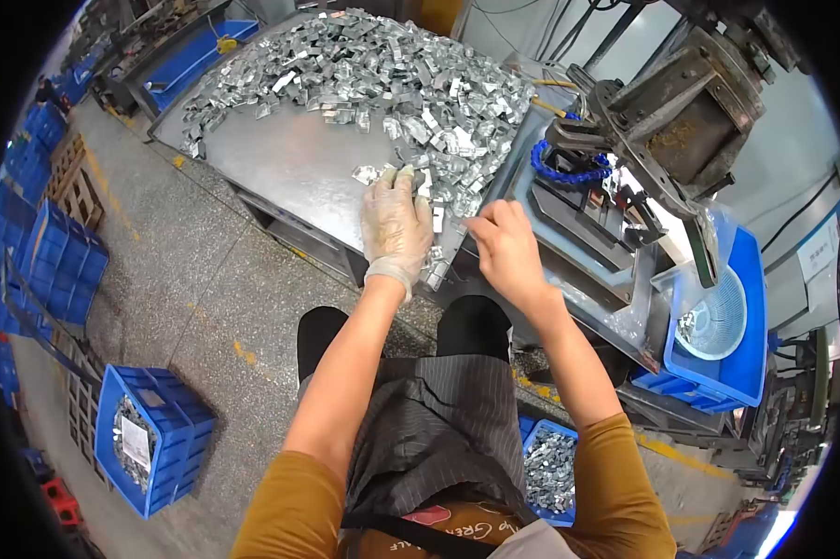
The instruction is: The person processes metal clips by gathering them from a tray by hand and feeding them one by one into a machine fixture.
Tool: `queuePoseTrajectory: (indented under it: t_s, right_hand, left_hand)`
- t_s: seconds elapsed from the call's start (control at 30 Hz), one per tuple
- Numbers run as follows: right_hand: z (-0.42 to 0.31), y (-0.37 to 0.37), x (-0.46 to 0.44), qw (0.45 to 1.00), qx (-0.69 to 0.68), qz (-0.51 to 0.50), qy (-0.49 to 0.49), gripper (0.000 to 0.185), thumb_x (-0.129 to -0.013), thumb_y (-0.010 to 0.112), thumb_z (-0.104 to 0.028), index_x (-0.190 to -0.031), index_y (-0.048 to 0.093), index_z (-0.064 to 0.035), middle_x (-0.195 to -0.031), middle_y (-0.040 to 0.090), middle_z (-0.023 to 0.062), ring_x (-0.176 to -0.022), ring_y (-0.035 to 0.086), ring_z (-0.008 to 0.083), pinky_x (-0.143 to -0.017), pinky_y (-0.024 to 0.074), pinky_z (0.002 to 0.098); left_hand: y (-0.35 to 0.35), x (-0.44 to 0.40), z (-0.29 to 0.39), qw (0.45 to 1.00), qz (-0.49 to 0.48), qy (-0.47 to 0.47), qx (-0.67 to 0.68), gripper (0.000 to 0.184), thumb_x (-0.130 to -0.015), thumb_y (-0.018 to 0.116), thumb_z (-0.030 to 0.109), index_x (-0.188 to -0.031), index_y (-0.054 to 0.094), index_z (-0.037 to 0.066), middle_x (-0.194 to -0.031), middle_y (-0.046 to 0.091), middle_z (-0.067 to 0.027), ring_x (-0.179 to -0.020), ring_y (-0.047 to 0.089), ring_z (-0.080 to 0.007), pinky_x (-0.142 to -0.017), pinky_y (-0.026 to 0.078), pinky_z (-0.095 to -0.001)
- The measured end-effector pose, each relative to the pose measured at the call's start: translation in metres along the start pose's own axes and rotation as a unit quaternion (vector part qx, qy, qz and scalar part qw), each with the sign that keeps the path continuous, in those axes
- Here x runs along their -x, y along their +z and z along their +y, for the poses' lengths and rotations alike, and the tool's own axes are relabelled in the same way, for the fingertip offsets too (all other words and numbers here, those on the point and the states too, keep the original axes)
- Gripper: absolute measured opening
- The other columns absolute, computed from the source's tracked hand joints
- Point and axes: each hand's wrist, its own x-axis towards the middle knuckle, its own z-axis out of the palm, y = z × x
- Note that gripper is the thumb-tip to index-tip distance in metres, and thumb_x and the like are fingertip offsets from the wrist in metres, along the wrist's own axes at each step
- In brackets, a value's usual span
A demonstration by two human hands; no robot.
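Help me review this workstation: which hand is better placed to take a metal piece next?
Probably the left hand: gloved, it is at the metal pieces on the table, while the right hand is nearer the machine.

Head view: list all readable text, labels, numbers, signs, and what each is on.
"GREEN": brown garment front; adjoining letters unclear.
"ALF": same garment; any preceding letters unreadable.
Paper in blue bin: too small.
Posted sheet, right: blurred.

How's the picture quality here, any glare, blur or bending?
Head view: fisheye bending, black corners; same head view: bright glints on the metal pieces, pale sheen on the tabletop; head view again: blue crates near the left edge look softer than the gloved left hand.
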Motion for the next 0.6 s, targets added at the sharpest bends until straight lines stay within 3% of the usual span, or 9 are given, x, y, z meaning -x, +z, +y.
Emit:
queuePoseTrajectory:
  t_s: [0.23,0.4,0.6]
  right_hand:
    - [0.008,0.028,-0.032,0.998,0.053,0.037,-0.003,0.018,-0.072,0.063,0.000,-0.087,0.071,-0.0058,-0.089,0.055,0.0093,-0.090,0.052,0.0299,-0.076,0.0442,0.0409]
    - [0.010,0.049,-0.045,0.989,0.115,0.005,0.090,0.014,-0.076,0.069,-0.013,-0.083,0.069,-0.0007,-0.092,0.059,0.0126,-0.097,0.055,0.0320,-0.076,0.0484,0.0434]
    - [0.024,0.043,-0.039,0.987,0.126,0.001,0.101,0.012,-0.073,0.065,-0.003,-0.085,0.066,0.0005,-0.091,0.059,0.0153,-0.093,0.054,0.0349,-0.078,0.0475,0.0450]
  left_hand:
    - [-0.002,0.000,0.002,1.000,0.004,0.002,0.003,0.042,-0.081,0.064,0.011,-0.123,0.060,0.006,-0.124,0.059,-0.0175,-0.111,0.055,-0.0372,-0.098,0.043,-0.0452]
    - [-0.002,0.000,0.002,1.000,-0.001,-0.003,0.010,0.041,-0.083,0.062,0.011,-0.123,0.060,0.005,-0.125,0.059,-0.0185,-0.113,0.054,-0.0371,-0.100,0.042,-0.0450]
    - [-0.003,0.000,0.003,1.000,0.006,-0.007,0.018,0.040,-0.083,0.062,0.011,-0.123,0.060,0.006,-0.124,0.059,-0.0183,-0.114,0.054,-0.0373,-0.099,0.043,-0.0452]
